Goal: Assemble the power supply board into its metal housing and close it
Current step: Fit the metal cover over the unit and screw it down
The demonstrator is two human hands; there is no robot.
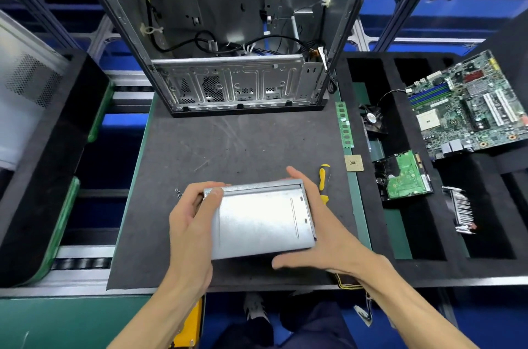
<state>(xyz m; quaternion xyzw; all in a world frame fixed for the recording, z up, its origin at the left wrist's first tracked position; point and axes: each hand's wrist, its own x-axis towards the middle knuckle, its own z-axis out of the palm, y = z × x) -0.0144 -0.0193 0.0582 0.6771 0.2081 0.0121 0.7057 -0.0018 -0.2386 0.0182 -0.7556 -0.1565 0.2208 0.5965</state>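
Both hands clasp the housing (261, 222) low over the table (228, 148), left hand (190, 222) fingers curled round its left end, right hand (323, 231) spread across its right side; stiff, slick, probably weighty sheet metal, best held by opposite edges.

Bench clutter we see besides the job
Open PC chassis (228, 34) upright at tabletop (243, 142) rear; yellow screwdriver (323, 177), CPU (354, 163), RAM stick (345, 125) right; motherboard (468, 102), hard drive (403, 177) in foam tray (405, 268).
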